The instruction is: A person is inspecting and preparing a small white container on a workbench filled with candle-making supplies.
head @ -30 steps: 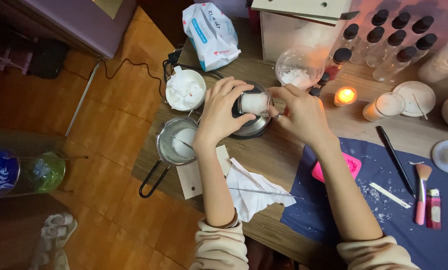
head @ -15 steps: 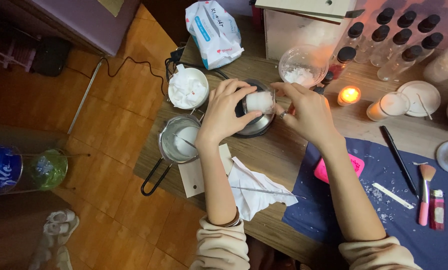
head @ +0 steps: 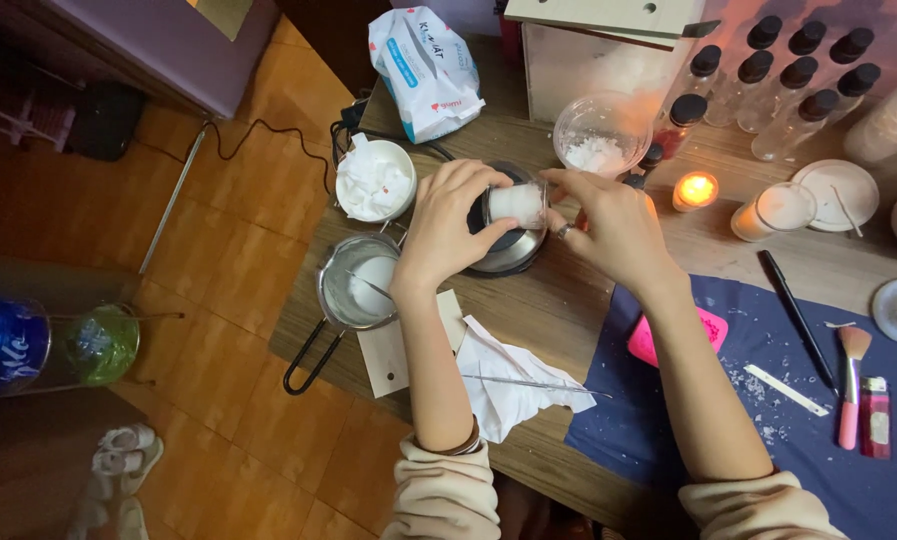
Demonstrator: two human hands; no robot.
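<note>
We see both forearms reach forward over the wooden table (head: 558,310), from cream sleeves at the bottom edge. The left hand (head: 448,225) is bent at the wrist and its fingers are curled closed around a small glass jar (head: 516,204) with white content, the thumb lying across the near side. The jar is held tilted, almost on its side, just above a round dark scale (head: 508,255). The right hand (head: 608,225) comes from the other side; its fingertips (head: 558,180) are pinched together at the jar's right end, touching it, and a ring shows on one finger. Just left of the left wrist stands a small metal saucepan (head: 353,285), and a lit candle (head: 695,190) burns near the right hand. A white tissue (head: 513,385) lies under the left forearm.
</note>
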